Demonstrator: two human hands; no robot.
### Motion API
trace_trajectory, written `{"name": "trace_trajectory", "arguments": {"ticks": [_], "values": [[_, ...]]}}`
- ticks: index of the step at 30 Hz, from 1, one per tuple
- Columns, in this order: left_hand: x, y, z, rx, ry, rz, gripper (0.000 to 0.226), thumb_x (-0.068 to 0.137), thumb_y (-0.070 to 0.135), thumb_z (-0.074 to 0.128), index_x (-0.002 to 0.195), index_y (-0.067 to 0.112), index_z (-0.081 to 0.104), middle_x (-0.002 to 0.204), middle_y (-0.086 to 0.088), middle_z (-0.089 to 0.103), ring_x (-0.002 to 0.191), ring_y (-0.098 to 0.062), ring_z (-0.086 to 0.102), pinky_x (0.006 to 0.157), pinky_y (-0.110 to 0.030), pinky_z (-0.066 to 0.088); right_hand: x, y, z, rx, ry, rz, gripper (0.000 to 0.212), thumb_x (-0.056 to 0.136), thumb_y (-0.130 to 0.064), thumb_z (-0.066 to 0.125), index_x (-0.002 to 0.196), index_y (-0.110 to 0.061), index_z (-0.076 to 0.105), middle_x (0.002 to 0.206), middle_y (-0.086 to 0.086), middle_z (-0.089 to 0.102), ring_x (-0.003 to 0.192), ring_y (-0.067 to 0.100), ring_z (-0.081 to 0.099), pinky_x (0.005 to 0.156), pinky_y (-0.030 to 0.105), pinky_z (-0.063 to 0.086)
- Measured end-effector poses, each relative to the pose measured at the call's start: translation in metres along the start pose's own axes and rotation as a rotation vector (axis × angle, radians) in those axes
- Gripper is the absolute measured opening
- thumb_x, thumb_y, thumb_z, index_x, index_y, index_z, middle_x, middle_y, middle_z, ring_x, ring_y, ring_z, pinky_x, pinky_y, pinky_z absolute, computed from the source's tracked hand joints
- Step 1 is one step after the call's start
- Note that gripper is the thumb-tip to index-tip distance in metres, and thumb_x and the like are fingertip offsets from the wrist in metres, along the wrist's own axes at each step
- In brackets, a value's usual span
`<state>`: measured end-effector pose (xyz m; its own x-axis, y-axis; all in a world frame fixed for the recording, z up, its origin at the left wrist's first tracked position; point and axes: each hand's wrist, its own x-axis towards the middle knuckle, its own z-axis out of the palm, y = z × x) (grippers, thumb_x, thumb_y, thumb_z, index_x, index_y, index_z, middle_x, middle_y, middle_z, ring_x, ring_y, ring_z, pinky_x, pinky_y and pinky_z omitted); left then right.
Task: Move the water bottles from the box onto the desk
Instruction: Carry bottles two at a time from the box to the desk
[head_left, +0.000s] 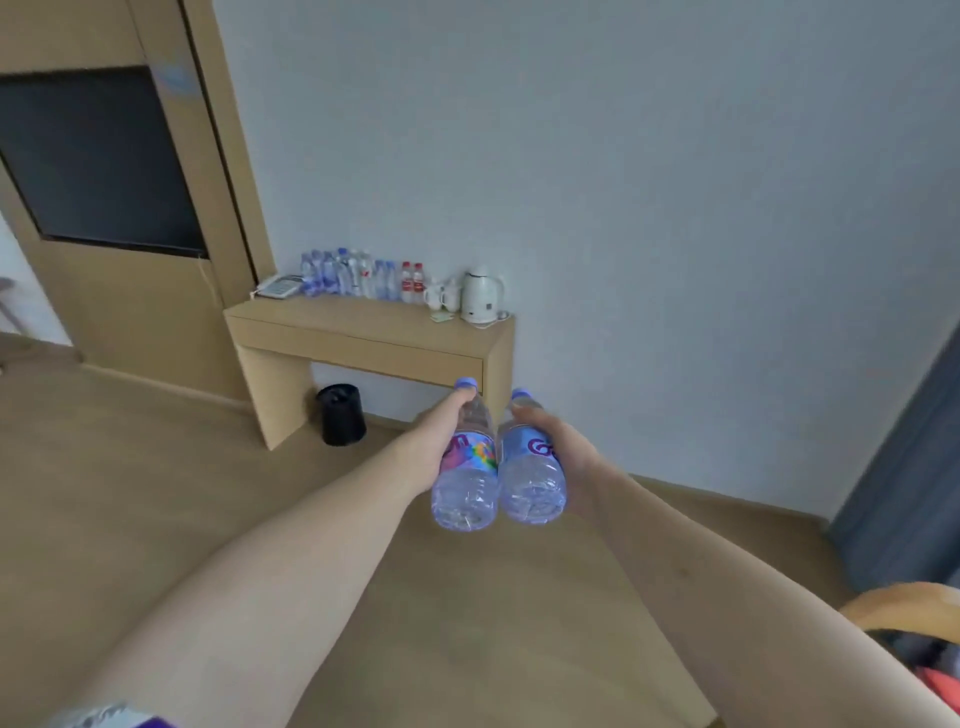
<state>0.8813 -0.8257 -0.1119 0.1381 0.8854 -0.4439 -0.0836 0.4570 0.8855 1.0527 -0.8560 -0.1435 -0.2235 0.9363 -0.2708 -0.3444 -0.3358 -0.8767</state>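
My left hand (434, 434) grips a clear water bottle (467, 470) with a purple cap and a colourful label. Beside it, my right hand (558, 441) holds a second water bottle (530, 480) with a blue label. Both bottles are held out in front of me, side by side and touching, their bases toward the camera. The wooden desk (363, 332) stands against the wall farther ahead, with several water bottles (353, 273) lined up along its back edge. The box is out of view.
On the desk sit a phone (280, 286), two white cups (441, 296) and a white kettle (480, 296). A black bin (340, 413) stands under the desk. A dark TV panel (98, 161) fills the left, and a chair edge (904, 608) shows at the lower right.
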Motion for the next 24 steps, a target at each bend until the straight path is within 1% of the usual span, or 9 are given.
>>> {"name": "trace_trajectory", "arguments": {"ticks": [3, 6, 8, 10, 12, 16, 19, 21, 24], "values": [[0.033, 0.025, -0.012, -0.059, 0.082, 0.035, 0.046, 0.089, 0.05, 0.073, 0.111, 0.01, 0.069, 0.101, -0.017, 0.073, 0.087, -0.033, 0.071, 0.092, -0.046, 0.057, 0.052, -0.026, 0.005, -0.014, -0.098, 0.0, 0.015, 0.078, -0.043, 0.079, 0.077, -0.028, 0.077, 0.081, 0.01, 0.07, 0.069, 0.028, 0.07, 0.064, 0.037, 0.057], [0.06, 0.037, -0.029, -0.076, 0.154, 0.043, 0.051, 0.089, 0.051, 0.071, 0.115, 0.007, 0.067, 0.102, -0.016, 0.072, 0.082, -0.032, 0.07, 0.086, -0.042, 0.057, 0.103, -0.038, 0.013, -0.03, -0.143, 0.062, 0.021, 0.083, -0.043, 0.074, 0.076, -0.024, 0.075, 0.08, 0.012, 0.067, 0.067, 0.027, 0.068, 0.062, 0.036, 0.057], [0.077, 0.042, -0.044, -0.073, 0.221, 0.029, 0.061, 0.089, 0.052, 0.07, 0.125, 0.004, 0.064, 0.113, -0.018, 0.072, 0.093, -0.035, 0.072, 0.094, -0.046, 0.057, 0.134, -0.038, 0.02, -0.058, -0.149, 0.108, 0.029, 0.08, -0.044, 0.074, 0.073, -0.017, 0.075, 0.081, 0.014, 0.066, 0.068, 0.028, 0.068, 0.064, 0.036, 0.057], [0.094, 0.051, -0.06, -0.097, 0.285, 0.017, 0.065, 0.088, 0.052, 0.072, 0.132, 0.006, 0.06, 0.122, -0.02, 0.071, 0.106, -0.038, 0.072, 0.101, -0.052, 0.055, 0.165, -0.037, 0.028, -0.064, -0.16, 0.128, 0.027, 0.076, -0.044, 0.078, 0.074, -0.018, 0.076, 0.083, 0.014, 0.066, 0.069, 0.029, 0.068, 0.067, 0.037, 0.057], [0.113, 0.061, -0.077, -0.109, 0.326, 0.011, 0.064, 0.086, 0.053, 0.074, 0.13, 0.008, 0.059, 0.12, -0.021, 0.072, 0.106, -0.039, 0.073, 0.1, -0.055, 0.056, 0.196, -0.036, 0.037, -0.072, -0.167, 0.16, 0.031, 0.072, -0.044, 0.082, 0.082, -0.015, 0.076, 0.084, 0.014, 0.068, 0.07, 0.03, 0.069, 0.067, 0.038, 0.058], [0.156, 0.083, -0.116, -0.102, 0.368, 0.014, 0.052, 0.086, 0.053, 0.073, 0.114, 0.009, 0.068, 0.114, -0.02, 0.075, 0.102, -0.039, 0.074, 0.098, -0.056, 0.056, 0.263, -0.036, 0.058, -0.086, -0.201, 0.208, 0.046, 0.073, -0.046, 0.081, 0.095, -0.008, 0.067, 0.082, 0.014, 0.068, 0.067, 0.029, 0.069, 0.064, 0.037, 0.058], [0.194, 0.101, -0.152, -0.081, 0.376, 0.029, 0.061, 0.086, 0.054, 0.073, 0.127, 0.01, 0.062, 0.114, -0.018, 0.074, 0.099, -0.037, 0.075, 0.097, -0.054, 0.057, 0.318, -0.039, 0.082, -0.083, -0.228, 0.218, 0.048, 0.076, -0.047, 0.079, 0.099, -0.008, 0.064, 0.084, 0.014, 0.067, 0.069, 0.029, 0.068, 0.066, 0.037, 0.059], [0.223, 0.115, -0.178, -0.081, 0.366, 0.042, 0.062, 0.087, 0.053, 0.074, 0.128, 0.009, 0.061, 0.107, -0.014, 0.074, 0.088, -0.034, 0.074, 0.089, -0.047, 0.061, 0.355, -0.039, 0.101, -0.074, -0.237, 0.22, 0.047, 0.077, -0.047, 0.077, 0.1, -0.008, 0.062, 0.085, 0.014, 0.066, 0.071, 0.028, 0.067, 0.068, 0.037, 0.059], [0.265, 0.143, -0.223, -0.068, 0.334, 0.037, 0.057, 0.088, 0.052, 0.074, 0.122, 0.007, 0.063, 0.094, -0.012, 0.072, 0.076, -0.032, 0.072, 0.075, -0.04, 0.06, 0.413, -0.04, 0.131, -0.042, -0.24, 0.216, 0.047, 0.077, -0.046, 0.078, 0.102, -0.011, 0.06, 0.087, 0.014, 0.065, 0.074, 0.029, 0.067, 0.073, 0.04, 0.059]]}}
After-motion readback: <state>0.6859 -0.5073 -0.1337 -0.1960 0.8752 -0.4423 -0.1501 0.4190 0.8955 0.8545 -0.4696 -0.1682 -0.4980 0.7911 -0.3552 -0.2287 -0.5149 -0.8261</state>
